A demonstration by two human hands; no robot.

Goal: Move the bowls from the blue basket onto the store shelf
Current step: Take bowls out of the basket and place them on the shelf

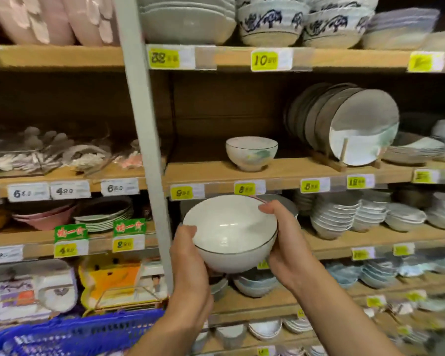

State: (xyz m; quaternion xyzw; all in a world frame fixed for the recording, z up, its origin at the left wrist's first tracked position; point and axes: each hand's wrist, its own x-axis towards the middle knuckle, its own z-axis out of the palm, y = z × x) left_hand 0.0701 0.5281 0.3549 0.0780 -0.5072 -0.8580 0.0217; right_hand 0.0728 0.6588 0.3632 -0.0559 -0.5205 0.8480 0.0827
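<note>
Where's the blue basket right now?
The blue basket sits at the bottom left of the head view, below and left of the left hand, under packaged goods.

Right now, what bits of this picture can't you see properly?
All in the head view:
- Blue basket: cut off by the bottom edge, so its inside is hidden and I can't tell if it holds any bowls.
- White bowl: parts of its sides are covered by the left hand and right hand that grip it.
- Yellow price tag at top right: too blurred to read.
</note>
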